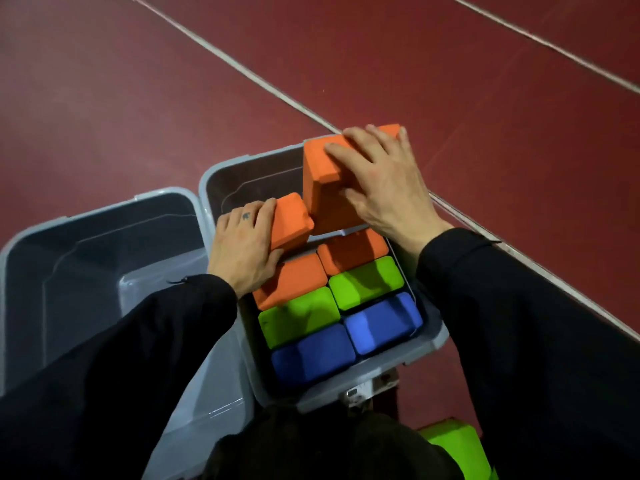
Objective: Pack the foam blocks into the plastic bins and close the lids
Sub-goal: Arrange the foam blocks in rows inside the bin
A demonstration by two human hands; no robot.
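Red floor (104,98) with pale lines (242,69) fills the top of the view. On the left stands a grey bin (69,258) with nothing showing inside it. Its wall touches the next bin (434,341) on the right. Black sleeves (121,358) come up from the bottom edge.

The left hand (242,251) rests at the left wall of the right bin. Its fingers curl around a small orange block (291,221), which is tilted and sits higher than the packed blocks. That block's corner touches the big orange block (329,188) beside it.

Inside the right bin, 6 blocks lie flat in 2 columns, packed close together. In the left column sit an orange block (294,280), a green block (298,317) and a blue block (311,356). In the right column sit another orange one (353,251), a green one (365,282) and a blue one (382,323). The far part of the bin shows a bare wall (249,178).

The right hand (381,181) is spread over the big orange block, fingers on its top and thumb on its near side, gripping it. This block is tilted and held above the far right part of the bin.

At the bottom right, a green block (457,448) lies outside the bins, partly hidden by dark clothes.
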